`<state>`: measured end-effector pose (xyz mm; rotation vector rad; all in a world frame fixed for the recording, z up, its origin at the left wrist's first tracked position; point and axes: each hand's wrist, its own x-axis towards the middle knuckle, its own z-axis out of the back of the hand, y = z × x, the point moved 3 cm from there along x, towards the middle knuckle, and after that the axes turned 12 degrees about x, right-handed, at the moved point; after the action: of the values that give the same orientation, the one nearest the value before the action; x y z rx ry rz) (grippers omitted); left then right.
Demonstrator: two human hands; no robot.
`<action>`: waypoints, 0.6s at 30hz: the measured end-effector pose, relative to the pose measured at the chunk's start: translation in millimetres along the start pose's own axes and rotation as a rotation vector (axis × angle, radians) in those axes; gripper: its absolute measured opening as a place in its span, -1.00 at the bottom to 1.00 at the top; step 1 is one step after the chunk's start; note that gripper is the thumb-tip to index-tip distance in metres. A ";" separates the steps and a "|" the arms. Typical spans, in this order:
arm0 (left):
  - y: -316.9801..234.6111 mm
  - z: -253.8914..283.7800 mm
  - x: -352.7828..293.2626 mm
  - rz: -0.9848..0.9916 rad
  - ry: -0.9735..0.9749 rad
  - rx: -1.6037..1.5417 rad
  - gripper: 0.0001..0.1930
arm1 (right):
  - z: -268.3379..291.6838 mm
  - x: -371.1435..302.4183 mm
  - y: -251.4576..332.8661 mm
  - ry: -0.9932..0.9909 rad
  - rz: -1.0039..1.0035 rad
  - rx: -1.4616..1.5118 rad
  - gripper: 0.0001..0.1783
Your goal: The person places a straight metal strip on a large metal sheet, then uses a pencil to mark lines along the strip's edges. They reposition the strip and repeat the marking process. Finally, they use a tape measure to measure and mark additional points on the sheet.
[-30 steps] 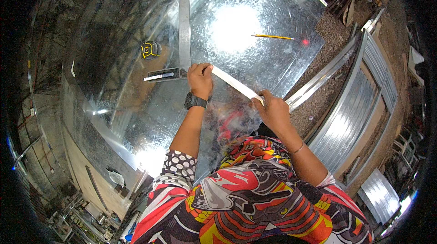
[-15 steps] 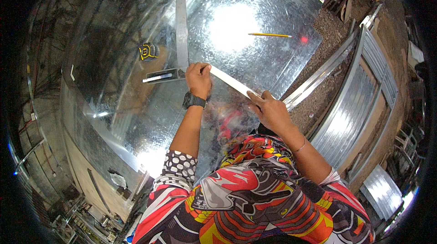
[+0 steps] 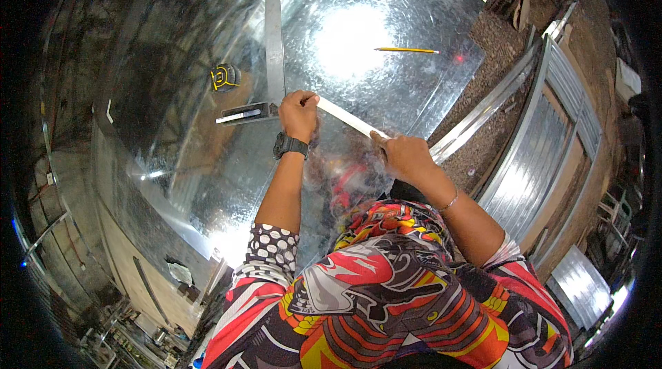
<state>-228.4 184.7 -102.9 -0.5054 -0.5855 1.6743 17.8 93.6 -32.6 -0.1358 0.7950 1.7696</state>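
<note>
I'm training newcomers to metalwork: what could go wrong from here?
The left hand is close to the metal square and might knock it askew. The pencil lies loose on the shiny sheet and could roll if bumped. If the pale strip has sharp edges, which I can't tell, it could nick the right hand holding it.

Wears a multicol. graphic-print fabric shirt (image 3: pixel 396 293), mainly red, orange, yellow, blk, grey & wht, w/ curved orange stripes (image 3: pixel 372 334) low in front. Has a blk-&-wht polka-dot sleeve end (image 3: pixel 271 248) & chunky blk wristwatch (image 3: pixel 292 146) on L; on R, a thin light-col. bracelet (image 3: pixel 449 200).
</note>
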 end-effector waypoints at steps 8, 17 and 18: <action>-14.1 9.0 5.5 0.070 0.069 0.043 -0.87 | -0.5 0.5 2.2 0.030 -0.009 -0.019 -0.44; -19.8 12.6 11.6 0.096 0.058 0.089 -0.84 | -11.6 7.0 -5.7 0.049 -0.037 -0.005 -0.47; -8.1 14.3 10.2 0.064 -0.004 0.066 -0.83 | -14.1 8.9 -4.8 0.074 -0.043 0.009 -0.45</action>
<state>-232.9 194.5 -86.8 -0.4777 -0.5203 1.7494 14.7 93.5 -49.7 -0.2122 0.8470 1.7285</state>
